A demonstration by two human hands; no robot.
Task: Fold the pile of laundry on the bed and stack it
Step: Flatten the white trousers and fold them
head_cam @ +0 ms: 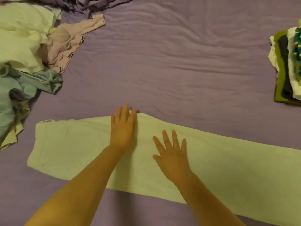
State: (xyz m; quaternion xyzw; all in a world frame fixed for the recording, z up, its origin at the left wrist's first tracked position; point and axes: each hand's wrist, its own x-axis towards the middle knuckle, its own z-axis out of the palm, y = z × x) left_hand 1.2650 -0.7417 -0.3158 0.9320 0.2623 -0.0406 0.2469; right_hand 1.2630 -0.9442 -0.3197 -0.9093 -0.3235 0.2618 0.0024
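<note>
On the purple bed sheet (162,62), nearest the onlooker: one pair of pale trousers (228,163), laid out lengthwise, legs doubled one over the other, waistband end to the left, leg ends running off past the right edge of view.

Left hand (123,129): flat on the trousers near their far edge, fingers straight and close together, fingertips just over the edge onto the sheet. Holds nothing.

Right hand (172,157): flat on the trousers just to the right of the left hand, fingers straight and spread wide. Holds nothing.

Handling, as judged: soft, light woven cloth, limp, no stiffness beyond the waistband seam; likely to slide a little on the smooth sheet and to crease if dragged. Not fragile. Best taken by pinching both layers at the leg ends, or at the waistband corners, and carried over in one sweep; the middle offers no purchase.

Left of the trousers, well apart: unfolded pile (24,46), with cream, pinkish-beige and pale blue pieces tumbled together.

Right of the trousers, farther up the bed: folded stack (286,66), green piece at the bottom, dark and white pieces above, partly cut off by the frame.
</note>
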